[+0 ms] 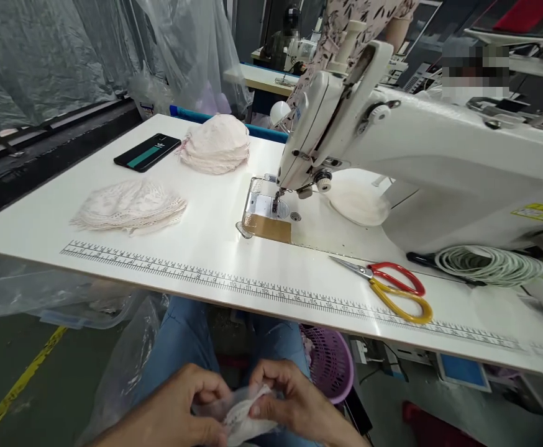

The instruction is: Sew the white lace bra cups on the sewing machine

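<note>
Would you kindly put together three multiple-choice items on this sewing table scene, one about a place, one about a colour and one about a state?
1. Where does the phone lie?
A. on the table's far left part, beside a stack of fabric cups
B. under the sewing machine's needle
C. on top of the scissors

2. What colours are the scissors' handles?
A. blue and green
B. red and yellow
C. both black

3. What are the person's hands doing?
A. resting flat on the table
B. both holding a small lace piece below the table edge
C. gripping the scissors

Answers:
1 A, the phone sits next to the far stack of cups.
2 B, one loop is red, the other yellow.
3 B, the left hand and right hand pinch the lace piece over the lap.
</note>
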`<action>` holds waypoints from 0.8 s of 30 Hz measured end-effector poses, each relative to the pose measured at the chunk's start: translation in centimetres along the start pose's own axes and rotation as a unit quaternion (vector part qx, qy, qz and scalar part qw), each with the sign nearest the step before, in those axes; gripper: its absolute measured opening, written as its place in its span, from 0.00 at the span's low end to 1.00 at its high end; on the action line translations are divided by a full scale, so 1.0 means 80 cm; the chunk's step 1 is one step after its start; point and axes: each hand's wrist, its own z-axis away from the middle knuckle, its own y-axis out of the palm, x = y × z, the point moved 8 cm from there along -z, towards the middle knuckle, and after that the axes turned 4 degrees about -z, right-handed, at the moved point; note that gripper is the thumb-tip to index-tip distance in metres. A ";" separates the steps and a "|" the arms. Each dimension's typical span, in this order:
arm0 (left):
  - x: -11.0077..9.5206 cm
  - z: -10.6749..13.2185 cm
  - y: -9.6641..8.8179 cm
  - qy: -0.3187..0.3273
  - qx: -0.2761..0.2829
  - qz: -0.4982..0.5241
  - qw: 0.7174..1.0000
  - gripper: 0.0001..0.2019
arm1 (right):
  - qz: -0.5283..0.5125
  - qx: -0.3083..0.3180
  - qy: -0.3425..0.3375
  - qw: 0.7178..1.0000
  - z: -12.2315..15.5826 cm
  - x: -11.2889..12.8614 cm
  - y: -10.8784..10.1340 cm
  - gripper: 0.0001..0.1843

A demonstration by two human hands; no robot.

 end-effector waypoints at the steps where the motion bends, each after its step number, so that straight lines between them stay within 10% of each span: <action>1: -0.006 -0.002 0.004 0.006 0.004 -0.006 1.000 0.11 | 0.013 -0.003 -0.006 1.000 0.001 0.002 -0.001 0.21; 24: -0.002 0.017 0.000 -0.039 0.014 -0.021 0.999 0.09 | 0.140 0.001 -0.008 0.990 0.008 0.001 0.007 0.24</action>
